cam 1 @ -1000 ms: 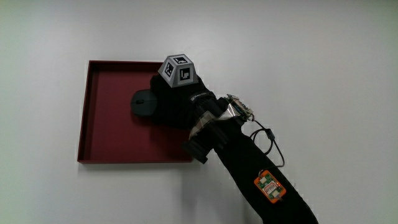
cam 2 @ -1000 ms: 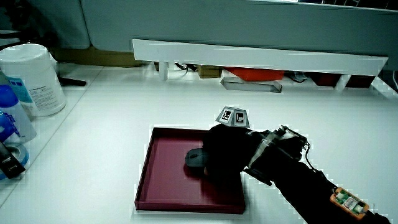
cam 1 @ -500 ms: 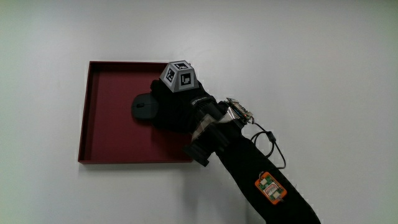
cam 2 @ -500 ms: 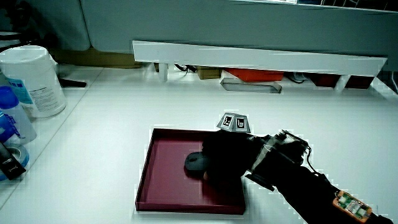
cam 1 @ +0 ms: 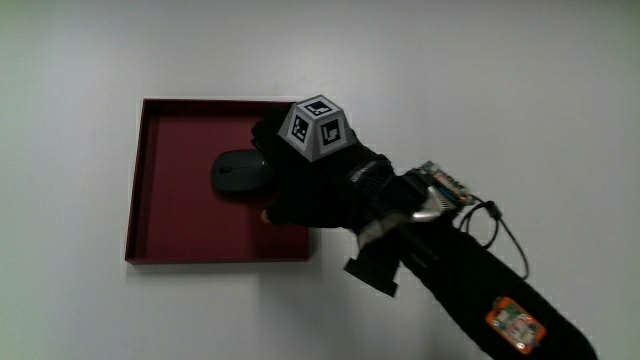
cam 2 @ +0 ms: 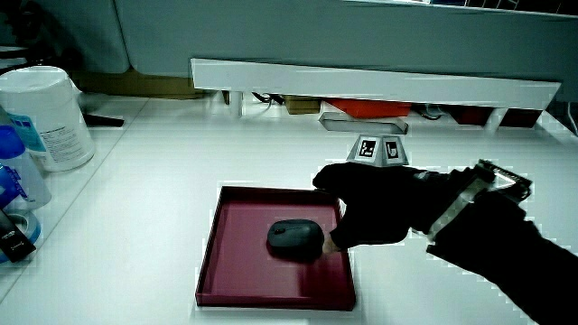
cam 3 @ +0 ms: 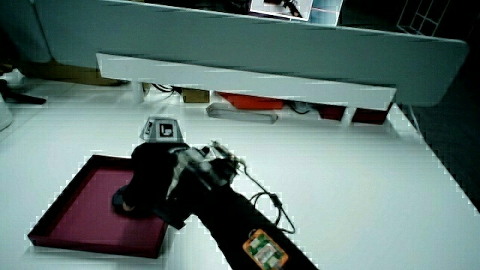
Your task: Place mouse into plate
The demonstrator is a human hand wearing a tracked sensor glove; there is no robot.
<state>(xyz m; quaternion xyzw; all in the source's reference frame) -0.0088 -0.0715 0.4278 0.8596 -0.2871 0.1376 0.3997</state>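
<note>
My black-gloved hand [cam 1: 320,185] hovers over the edge of the shallow dark-red square tray [cam 1: 160,215], just beside the small black oval mouse [cam 1: 240,173], fingers loosely relaxed and gripping nothing. The mouse lies flat on the tray floor near its middle, clear of my fingertips in a side view [cam 2: 293,239]. I judge the placing done. The risk is in pulling away: a trailing finger or the glove's dangling cable [cam 1: 500,222] could catch the tray rim or nudge the mouse, sliding it across the smooth floor.
</note>
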